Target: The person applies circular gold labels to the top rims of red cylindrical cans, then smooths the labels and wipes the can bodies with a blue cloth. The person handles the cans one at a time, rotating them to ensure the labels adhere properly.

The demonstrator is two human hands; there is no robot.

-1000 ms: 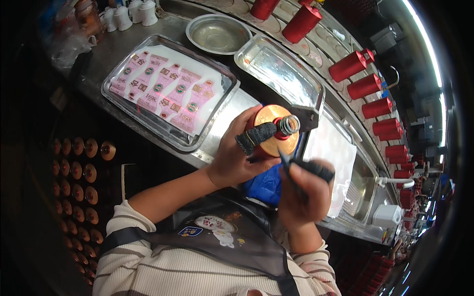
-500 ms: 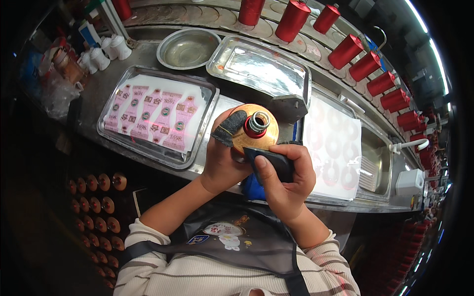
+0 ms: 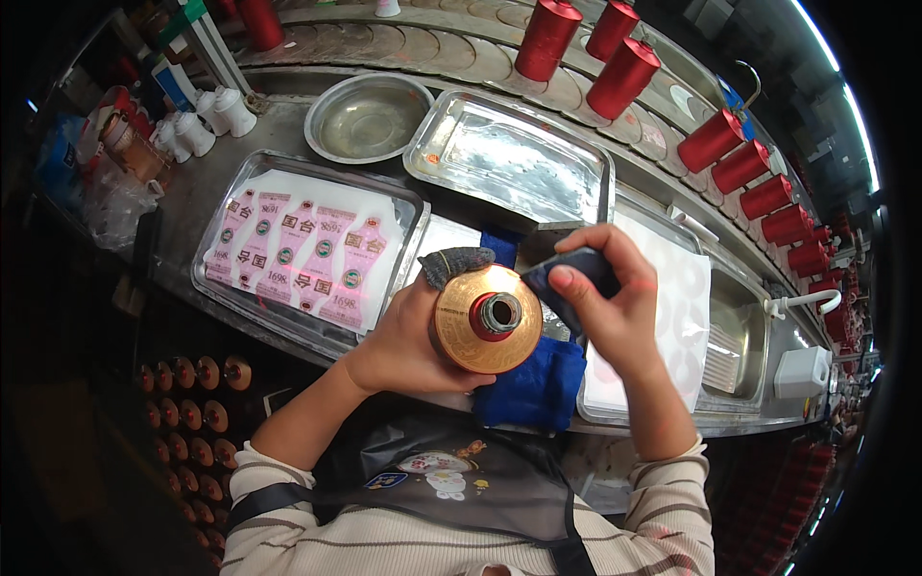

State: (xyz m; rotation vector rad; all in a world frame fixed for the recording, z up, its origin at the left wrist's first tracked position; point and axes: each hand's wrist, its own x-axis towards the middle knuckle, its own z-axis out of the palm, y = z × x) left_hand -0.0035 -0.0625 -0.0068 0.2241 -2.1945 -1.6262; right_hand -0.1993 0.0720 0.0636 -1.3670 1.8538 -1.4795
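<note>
Left hand (image 3: 403, 341) grip closed around gold bottle (image 3: 488, 319), neck up, over blue cloth (image 3: 533, 384) at counter (image 3: 192, 206) edge. Right hand (image 3: 615, 307) grip closed on dark pad (image 3: 569, 274), touching bottle's right shoulder. Judgement: steady the bottle, wipe with light, even pressure. Beyond the grip: label tray (image 3: 307, 252), empty steel tray (image 3: 509, 158), red bottles (image 3: 624, 77).

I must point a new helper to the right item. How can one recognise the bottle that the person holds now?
Start at the long steel counter and find the blue cloth at its near edge. Just above it, the left hand holds the bottle. It is round and golden with an open red neck, while the bottles standing behind are plain red.
</note>
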